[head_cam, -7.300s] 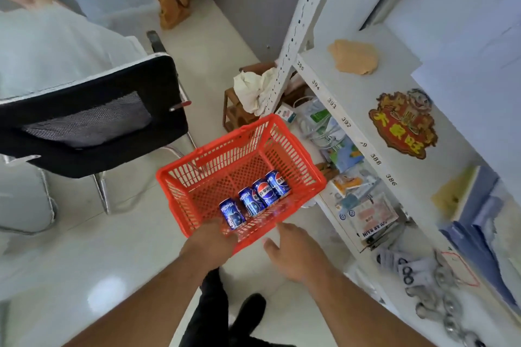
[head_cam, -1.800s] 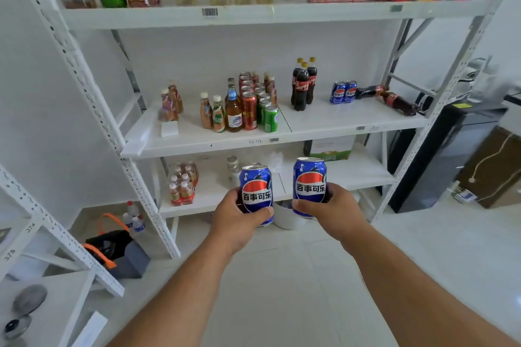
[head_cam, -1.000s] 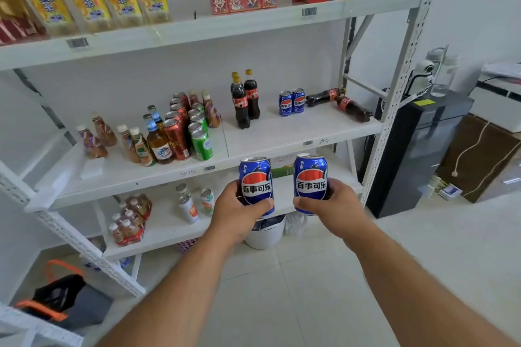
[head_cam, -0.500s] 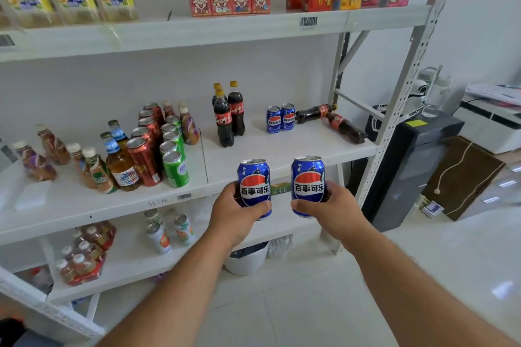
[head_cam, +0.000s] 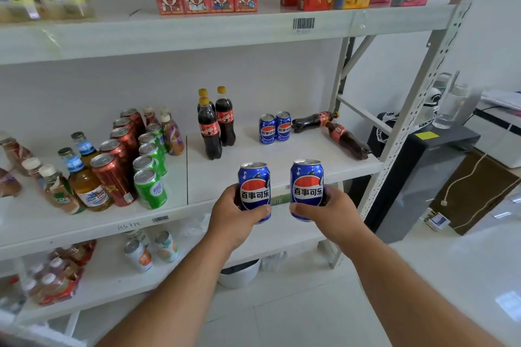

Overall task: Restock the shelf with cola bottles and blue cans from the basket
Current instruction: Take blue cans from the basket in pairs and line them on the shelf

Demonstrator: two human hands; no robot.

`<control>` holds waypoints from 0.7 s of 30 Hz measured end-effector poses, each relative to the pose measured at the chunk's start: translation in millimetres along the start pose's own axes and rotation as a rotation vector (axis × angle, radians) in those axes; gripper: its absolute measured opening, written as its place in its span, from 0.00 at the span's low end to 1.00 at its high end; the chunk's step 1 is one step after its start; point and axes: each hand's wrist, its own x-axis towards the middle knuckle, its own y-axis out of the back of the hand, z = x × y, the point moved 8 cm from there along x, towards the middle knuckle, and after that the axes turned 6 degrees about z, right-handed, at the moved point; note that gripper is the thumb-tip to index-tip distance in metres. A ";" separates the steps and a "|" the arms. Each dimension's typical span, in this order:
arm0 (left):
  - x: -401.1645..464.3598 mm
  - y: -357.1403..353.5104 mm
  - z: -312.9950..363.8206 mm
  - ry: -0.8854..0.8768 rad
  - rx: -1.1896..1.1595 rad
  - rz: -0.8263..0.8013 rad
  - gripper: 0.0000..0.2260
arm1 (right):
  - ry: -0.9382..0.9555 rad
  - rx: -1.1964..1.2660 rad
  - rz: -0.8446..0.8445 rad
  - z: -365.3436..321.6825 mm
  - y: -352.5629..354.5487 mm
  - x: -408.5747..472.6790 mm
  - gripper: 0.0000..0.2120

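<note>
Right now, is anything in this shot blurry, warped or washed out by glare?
Head view: held blue cans sharp; left-edge bottles smeared; wide-angle lens bends the shelf upright; window glare on the floor at right.

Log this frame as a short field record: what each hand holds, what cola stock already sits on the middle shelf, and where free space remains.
left hand: grips upright blue can
right hand: grips second blue can, upright
cans on middle shelf: two blue cans, upright, side by side
upright cola bottles: three, left of the shelved cans
fallen cola bottles: two, lying on their sides at the right end
free space: bare shelf in front of the shelved cans
task status: held cans not yet placed
</note>
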 end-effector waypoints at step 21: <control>113.8 -116.1 10.9 0.106 0.037 0.167 0.26 | -0.021 -0.015 -0.186 36.9 44.8 192.3 0.23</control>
